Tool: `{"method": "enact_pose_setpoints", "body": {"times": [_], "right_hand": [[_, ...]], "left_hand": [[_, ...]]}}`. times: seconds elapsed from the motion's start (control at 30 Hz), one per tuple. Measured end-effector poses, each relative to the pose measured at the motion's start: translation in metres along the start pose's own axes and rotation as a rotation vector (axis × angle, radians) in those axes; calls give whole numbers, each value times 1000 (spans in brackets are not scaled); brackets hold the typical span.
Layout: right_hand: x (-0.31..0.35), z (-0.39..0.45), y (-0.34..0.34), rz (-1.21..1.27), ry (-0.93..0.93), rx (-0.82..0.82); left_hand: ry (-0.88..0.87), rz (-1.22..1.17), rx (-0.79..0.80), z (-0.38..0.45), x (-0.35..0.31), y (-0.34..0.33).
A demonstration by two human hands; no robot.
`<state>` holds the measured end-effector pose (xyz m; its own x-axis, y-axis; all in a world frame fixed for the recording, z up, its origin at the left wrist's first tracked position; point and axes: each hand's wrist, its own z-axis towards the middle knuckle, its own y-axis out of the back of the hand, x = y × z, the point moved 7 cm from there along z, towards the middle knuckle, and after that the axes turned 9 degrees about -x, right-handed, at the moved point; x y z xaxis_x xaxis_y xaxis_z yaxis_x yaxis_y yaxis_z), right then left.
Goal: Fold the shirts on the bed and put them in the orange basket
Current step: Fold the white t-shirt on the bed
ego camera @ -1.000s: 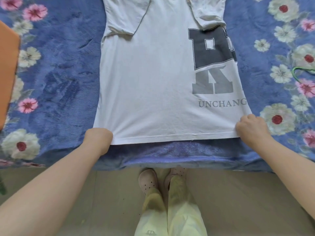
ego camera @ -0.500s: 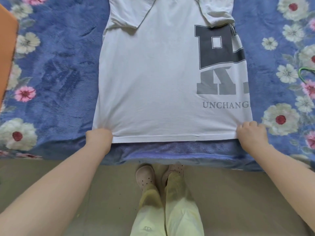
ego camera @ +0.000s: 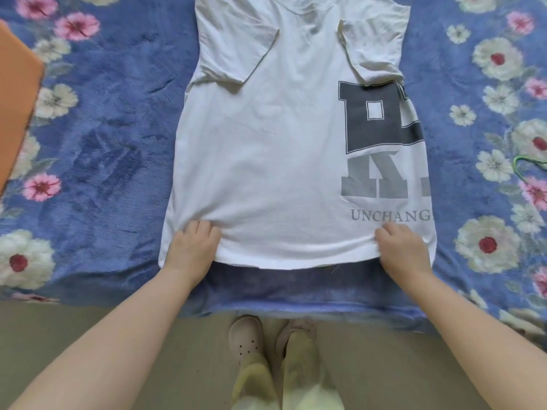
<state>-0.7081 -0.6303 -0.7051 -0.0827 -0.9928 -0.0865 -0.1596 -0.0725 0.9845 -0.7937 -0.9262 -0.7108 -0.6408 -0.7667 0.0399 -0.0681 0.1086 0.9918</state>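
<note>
While both hands, left (ego camera: 191, 247) and right (ego camera: 403, 247), pinching white shirt (ego camera: 266, 161) hem: orange basket (ego camera: 16, 113) far left, green cord (ego camera: 529, 164) right.

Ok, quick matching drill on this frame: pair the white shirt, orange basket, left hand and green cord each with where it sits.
Things:
1. white shirt
2. orange basket
3. left hand
4. green cord

Places:
A. far right edge of the view, on the blanket
B. at the hem, near the shirt's left corner
C. spread flat on the floral blanket, sleeves folded in
D. far left edge of the view

Pairs: 1-C, 2-D, 3-B, 4-A
</note>
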Motion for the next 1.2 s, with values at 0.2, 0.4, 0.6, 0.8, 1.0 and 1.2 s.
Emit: {"method": "enact_pose_setpoints", "body": {"times": [0.2, 0.4, 0.6, 0.8, 1.0, 1.2], "right_hand": [[-31, 40, 31, -16, -195, 369], [-14, 12, 38, -190, -46, 983], [14, -56, 17, -386, 152, 1399], [5, -20, 47, -265, 68, 1210], [-35, 64, 85, -222, 12, 826], [-77, 126, 105, -219, 60, 633]], "left_hand": [[367, -174, 402, 24, 36, 19], [157, -157, 984, 6, 28, 13], [-112, 134, 1305, -49, 24, 14], [94, -32, 1034, 0, 59, 28], [130, 49, 703, 91, 68, 84], [165, 146, 492, 163, 88, 113]]}}
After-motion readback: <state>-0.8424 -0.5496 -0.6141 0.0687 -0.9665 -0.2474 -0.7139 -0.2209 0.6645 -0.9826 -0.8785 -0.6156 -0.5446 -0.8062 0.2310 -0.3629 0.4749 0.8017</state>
